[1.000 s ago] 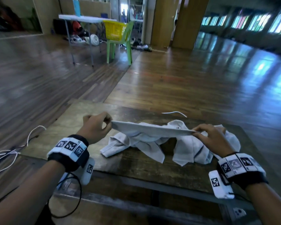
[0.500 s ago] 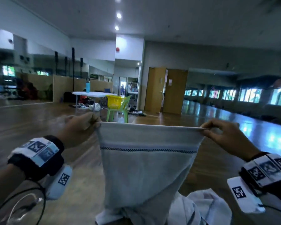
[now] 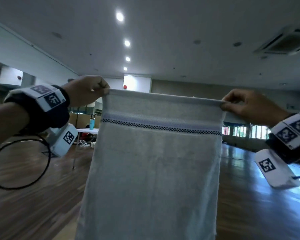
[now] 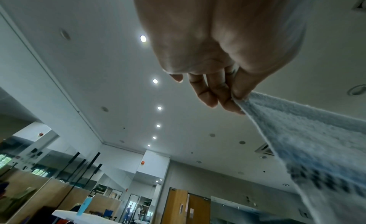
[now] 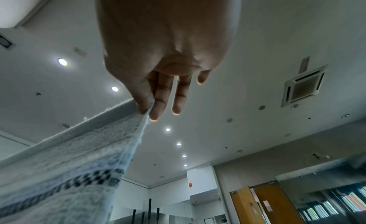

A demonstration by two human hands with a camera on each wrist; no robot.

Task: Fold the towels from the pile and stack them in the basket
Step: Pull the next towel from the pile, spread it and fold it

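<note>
A pale grey towel with a dark checked stripe near its top hangs flat in front of me, held up high by its two upper corners. My left hand pinches the top left corner, and the towel trails away from its thumb and fingers in the left wrist view. At the top right corner my right hand pinches the hem between thumb and forefinger, with the towel hanging below it. The towel's lower end runs out of the frame. The pile and the basket are out of sight.
A white folding table with a blue bottle stands far back on the wooden floor, left of the towel. Wooden doors and windows line the far wall.
Both hands have lifted the towel from the table up to head height, stretching it flat. My view has tilted up from the table to the ceiling.
</note>
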